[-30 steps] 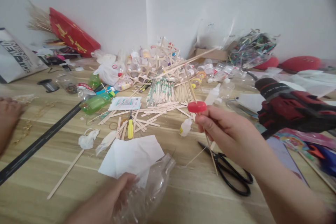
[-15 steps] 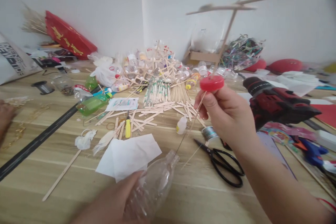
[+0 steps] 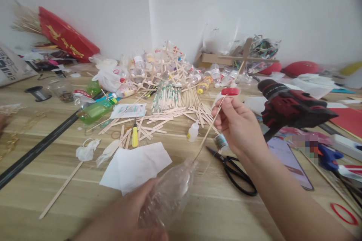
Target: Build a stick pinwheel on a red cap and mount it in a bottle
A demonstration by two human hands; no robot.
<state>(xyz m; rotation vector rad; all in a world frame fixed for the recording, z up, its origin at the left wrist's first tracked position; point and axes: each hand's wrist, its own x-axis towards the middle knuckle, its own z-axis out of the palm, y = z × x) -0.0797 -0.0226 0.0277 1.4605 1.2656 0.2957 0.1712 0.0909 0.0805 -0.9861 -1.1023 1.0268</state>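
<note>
My left hand (image 3: 132, 211) grips a clear plastic bottle (image 3: 172, 192), tilted with its neck pointing up and away from me. The fingers of my right hand (image 3: 237, 124) are closed at a red bottle cap (image 3: 229, 91) and a thin wooden stick (image 3: 207, 135) just below it. This stick slants down to the bottle's mouth, its lower end at or inside the neck. Above the cap, crossed flat wooden sticks (image 3: 246, 54) sit on the shaft like a propeller. Black scissors (image 3: 236, 173) lie under my right wrist, beside a small spool (image 3: 221, 141).
A red-black power drill (image 3: 294, 103) and a phone (image 3: 291, 162) are at the right. White paper (image 3: 135, 165), a yellow screwdriver (image 3: 135, 137), a small glue bottle (image 3: 193, 131) and loose craft sticks (image 3: 158, 120) lie ahead. Another person's blurred hand (image 3: 2, 120) shows at the left edge.
The crossed sticks have turned and moved lower with the cap. My right hand has come down slightly, nearer the bottle. The whole view has shifted a little.
</note>
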